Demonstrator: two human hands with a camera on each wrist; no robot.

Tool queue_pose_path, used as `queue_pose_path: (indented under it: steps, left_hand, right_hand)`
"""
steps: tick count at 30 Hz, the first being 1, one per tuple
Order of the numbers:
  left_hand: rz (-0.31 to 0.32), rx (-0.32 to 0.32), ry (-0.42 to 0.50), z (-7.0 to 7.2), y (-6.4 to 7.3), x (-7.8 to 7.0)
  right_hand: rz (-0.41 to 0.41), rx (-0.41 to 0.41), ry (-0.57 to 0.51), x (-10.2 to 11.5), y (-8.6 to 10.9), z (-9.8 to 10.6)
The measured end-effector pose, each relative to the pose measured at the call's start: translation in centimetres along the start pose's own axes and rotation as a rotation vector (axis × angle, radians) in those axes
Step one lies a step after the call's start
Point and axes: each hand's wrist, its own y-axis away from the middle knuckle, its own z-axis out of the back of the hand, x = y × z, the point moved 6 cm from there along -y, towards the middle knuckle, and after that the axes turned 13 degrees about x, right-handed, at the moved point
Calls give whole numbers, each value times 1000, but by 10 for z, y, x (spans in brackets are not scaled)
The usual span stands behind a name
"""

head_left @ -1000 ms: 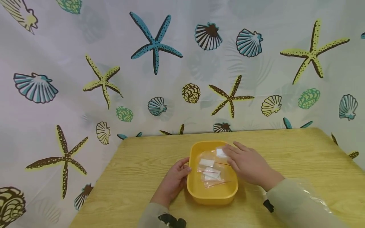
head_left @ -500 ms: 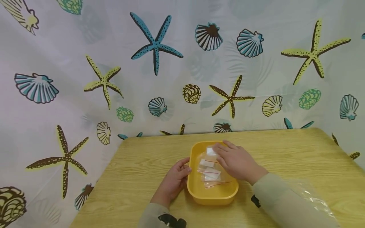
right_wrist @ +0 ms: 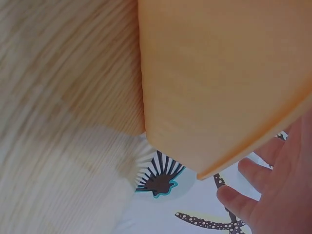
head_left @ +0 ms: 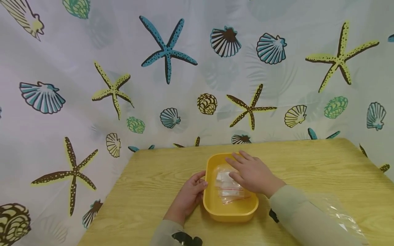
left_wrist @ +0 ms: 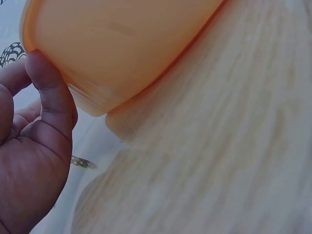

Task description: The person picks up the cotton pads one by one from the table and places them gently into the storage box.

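A yellow plastic tub [head_left: 229, 217] stands on the table, with several small clear zip bags [head_left: 232, 193] inside. The bags have red seal lines and white contents, and they overlap one another. My left hand [head_left: 189, 193] holds the tub's left side, thumb at the rim and the other fingers against the outer wall. My right hand [head_left: 253, 174] reaches over the right rim, palm down with spread fingers above the bags, hiding part of them. Both wrist views show the tub's outer wall [left_wrist: 122, 44] and not the bags; fingers [right_wrist: 239, 200] of my right hand extend past the rim.
A crinkled clear plastic sheet or bag [head_left: 341, 215] lies on the wood-grain table [head_left: 163, 164], beside my right forearm. Behind the table hangs a white cloth [head_left: 184, 85] printed with starfish and shells.
My right hand has moved left over the tub. The farthest bag, earlier apart under my fingertips, now no longer shows separately; the bags look closer together. My left hand keeps its place.
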Motion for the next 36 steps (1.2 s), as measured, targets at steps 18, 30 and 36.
queue_pose_path:
  steps: [18,30,36]
  left_hand:
    - [7,-2,12,2,1,2]
    - [11,-5,8,0,4,0]
    - [5,4,2,-2,4,-1]
  right_hand:
    - [4,-6,58,-5,10,0]
    - [21,-14,68,-4,22,2]
    - [26,-19,66,-8,31,1]
